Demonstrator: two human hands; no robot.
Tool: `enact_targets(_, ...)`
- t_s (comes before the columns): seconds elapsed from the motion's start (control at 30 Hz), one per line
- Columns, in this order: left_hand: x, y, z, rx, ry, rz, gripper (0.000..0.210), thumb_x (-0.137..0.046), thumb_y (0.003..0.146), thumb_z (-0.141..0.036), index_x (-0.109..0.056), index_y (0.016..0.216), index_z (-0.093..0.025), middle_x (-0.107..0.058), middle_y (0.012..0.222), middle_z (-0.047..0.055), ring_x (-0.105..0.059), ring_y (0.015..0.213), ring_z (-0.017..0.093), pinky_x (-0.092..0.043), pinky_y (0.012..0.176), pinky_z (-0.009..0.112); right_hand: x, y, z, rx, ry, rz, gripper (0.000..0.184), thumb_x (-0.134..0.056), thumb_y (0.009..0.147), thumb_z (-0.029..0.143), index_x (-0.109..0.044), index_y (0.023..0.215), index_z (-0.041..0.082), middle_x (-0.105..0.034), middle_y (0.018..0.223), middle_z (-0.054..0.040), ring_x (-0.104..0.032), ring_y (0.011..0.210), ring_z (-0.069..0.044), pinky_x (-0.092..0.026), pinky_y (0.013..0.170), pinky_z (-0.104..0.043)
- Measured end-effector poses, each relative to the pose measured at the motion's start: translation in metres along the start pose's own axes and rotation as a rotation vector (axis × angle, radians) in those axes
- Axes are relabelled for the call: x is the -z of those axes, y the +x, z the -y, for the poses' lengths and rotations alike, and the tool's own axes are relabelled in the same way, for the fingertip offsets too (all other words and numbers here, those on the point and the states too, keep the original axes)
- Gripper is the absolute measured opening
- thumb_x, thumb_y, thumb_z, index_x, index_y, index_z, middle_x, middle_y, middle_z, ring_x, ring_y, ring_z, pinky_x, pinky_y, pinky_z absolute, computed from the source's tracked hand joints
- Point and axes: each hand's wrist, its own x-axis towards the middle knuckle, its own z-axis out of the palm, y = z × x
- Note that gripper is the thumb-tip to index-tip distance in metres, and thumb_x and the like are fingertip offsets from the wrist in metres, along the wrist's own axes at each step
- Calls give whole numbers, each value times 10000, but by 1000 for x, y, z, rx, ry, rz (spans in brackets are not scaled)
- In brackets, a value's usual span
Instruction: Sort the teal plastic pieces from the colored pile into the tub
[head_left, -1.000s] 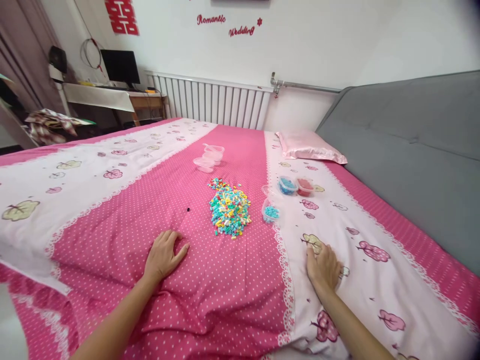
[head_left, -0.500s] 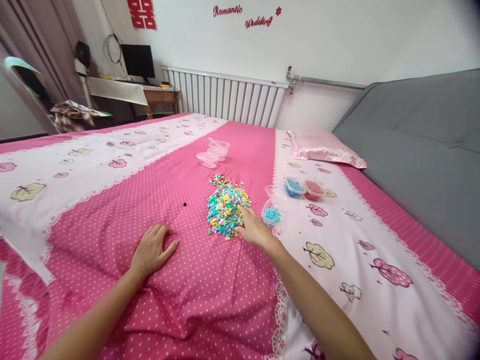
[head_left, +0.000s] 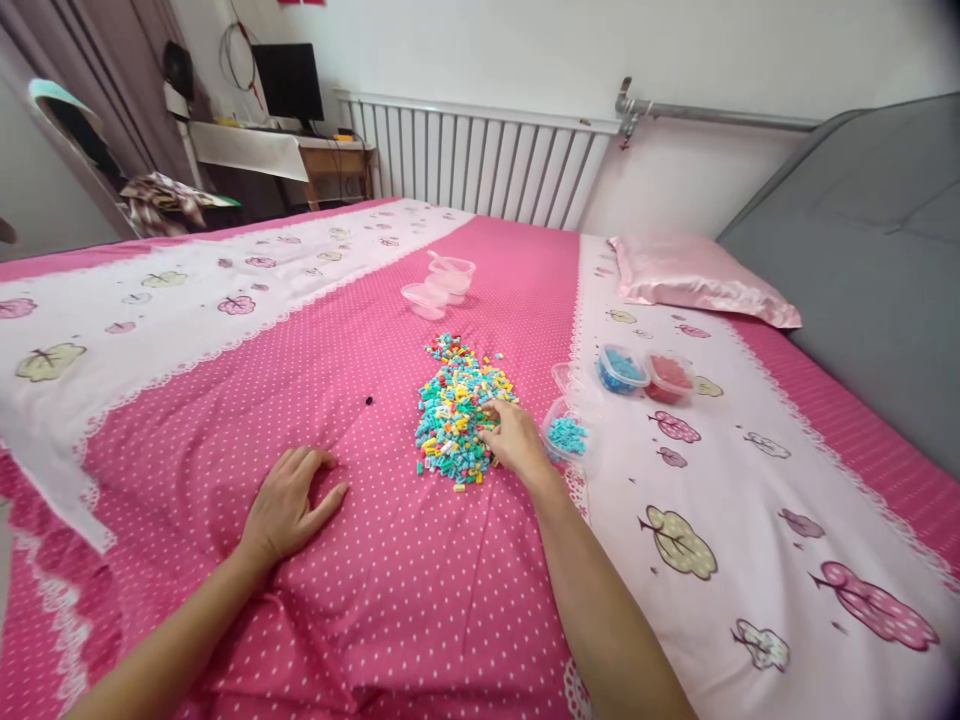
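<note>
A heap of small plastic building bricks (head_left: 457, 415) in turquoise, yellow, white, green and red lies on the pink dotted bedspread. At the heap's right side is my right hand (head_left: 516, 440), its thumb and forefinger apart and their tips touching the bricks; no brick shows clearly held. Just right of that hand stands a clear plastic tub (head_left: 568, 437) with turquoise bricks in it, its lid (head_left: 571, 378) tilted back behind. My left hand (head_left: 289, 505) rests palm down on the bedspread, left of the heap, fingers stretched out and holding nothing.
Two more clear tubs stand to the right, one with blue bricks (head_left: 621, 368), one with red bricks (head_left: 669, 377). Beyond the heap sit clear containers (head_left: 442, 285). A small black object (head_left: 369, 401) lies left of the heap. Farther back is a pink pillow (head_left: 701, 278).
The view has tilted down and shifted a little. My right hand stays at the heap's right side, its thumb and forefinger now more plainly apart. My left hand remains resting on the bedspread.
</note>
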Motion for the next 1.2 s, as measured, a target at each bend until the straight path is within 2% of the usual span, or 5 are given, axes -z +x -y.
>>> enact_targets(0.27,-3,-4,6,-18,-31,-33,279,-479,816,-443,-517,948,-201,-587,937,66,-542,891,245,-427,818,393,2,2,-2,-3,33,-88,217,-595,741,145,-655,947,176,-682,950,-53,-623,797,-162,-480,799,-306)
enact_targets(0.5,1,-1,4,34,-91,-35,265,-477,814,-470,-540,907,-230,-598,919,47,-559,888,237,-447,805,387,1,5,2,57,-25,-171,413,-468,822,124,-561,1222,166,-588,1218,-104,-534,1120,-195,-391,999,-346)
enact_targets(0.73,7,56,-6,22,-35,-101,326,-417,855,-448,-575,972,-188,-599,1029,84,-572,985,225,-452,877,370,-11,9,6,117,-73,-145,344,-463,837,104,-641,1121,183,-639,1170,-76,-573,1089,-181,-409,986,-334)
enact_targets(0.9,-20,105,-2,78,124,32,598,-381,864,-514,-435,1323,-136,-379,1425,168,-388,1293,305,-327,1048,439,-9,9,4,125,-105,-150,269,-511,823,147,-683,1028,174,-684,1046,-78,-627,936,-196,-459,890,-325)
enact_targets(1.2,-53,104,23,5,101,102,544,-216,919,-403,-475,1314,-134,-483,1378,111,-400,1304,234,-274,1102,410,-5,15,-1,59,-55,-168,176,-548,799,191,-702,883,204,-709,914,-38,-640,819,-174,-472,811,-300)
